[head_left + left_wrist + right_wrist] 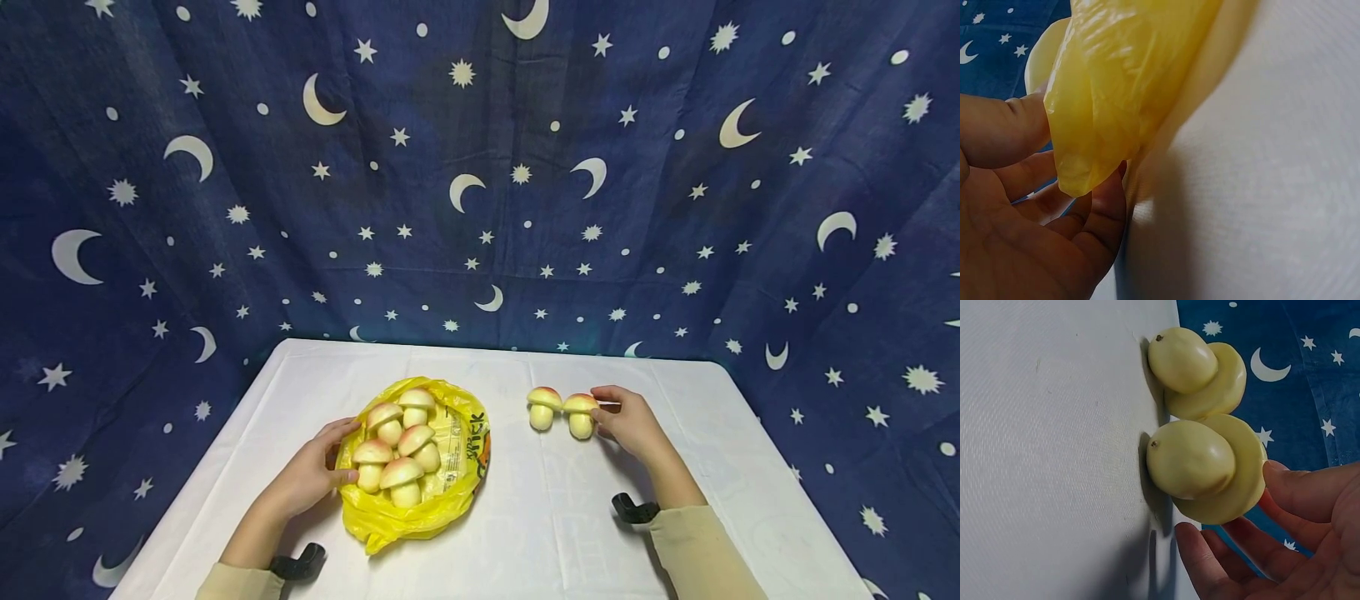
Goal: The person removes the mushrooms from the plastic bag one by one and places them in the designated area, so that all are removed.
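Observation:
A yellow plastic bag [420, 525] lies with its mouth spread wide, and several toy mushrooms [402, 472] with pale stems and reddish-yellow caps rest in it. My left hand [309, 472] holds the bag's left rim, thumb on the near side and fingers behind the plastic [1100, 106]. To the right, two more toy mushrooms lie side by side on the table. My right hand [630, 421] has thumb and fingers about the cap of the nearer-to-hand mushroom [580, 417]; the thumb touches the cap edge in the right wrist view. The other mushroom [543, 408] is right beside it, untouched.
A white cloth covers the table [525, 533]. Behind and at both sides hangs a dark blue curtain [420, 208] with moons and stars. Black wrist straps [298, 563] show at both wrists.

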Tool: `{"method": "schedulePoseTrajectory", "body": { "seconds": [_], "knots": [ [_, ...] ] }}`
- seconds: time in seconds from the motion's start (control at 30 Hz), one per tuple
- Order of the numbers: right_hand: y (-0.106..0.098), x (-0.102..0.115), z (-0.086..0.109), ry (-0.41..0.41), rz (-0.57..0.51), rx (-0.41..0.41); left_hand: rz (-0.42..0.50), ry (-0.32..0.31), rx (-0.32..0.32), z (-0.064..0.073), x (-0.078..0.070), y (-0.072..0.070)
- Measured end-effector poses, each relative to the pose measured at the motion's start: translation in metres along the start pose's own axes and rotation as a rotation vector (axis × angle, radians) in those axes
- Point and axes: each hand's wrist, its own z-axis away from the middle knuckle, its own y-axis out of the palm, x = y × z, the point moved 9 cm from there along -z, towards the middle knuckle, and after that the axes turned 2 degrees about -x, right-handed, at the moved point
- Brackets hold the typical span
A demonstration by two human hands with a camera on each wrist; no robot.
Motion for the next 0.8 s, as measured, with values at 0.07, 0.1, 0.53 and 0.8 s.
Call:
{"method": "schedulePoseTrajectory", "body": {
  "seconds": [0.07,0.1,0.53,0.8],
  "knots": [
    [-0.001,0.001,0.001,-0.011,0.016,-0.002,-0.001,-0.001,-0.002,0.000,0.001,0.000],
    [-0.002,0.002,0.001,-0.018,0.019,-0.003,-0.001,0.000,-0.004,-0.001,0.001,-0.001],
    [-0.010,0.010,0.007,-0.051,0.021,-0.002,-0.016,0.013,-0.002,-0.001,0.000,0.000],
    [-0.013,0.019,0.008,-0.065,0.044,-0.013,-0.005,0.015,-0.001,-0.001,0.001,0.000]
  ]
}}
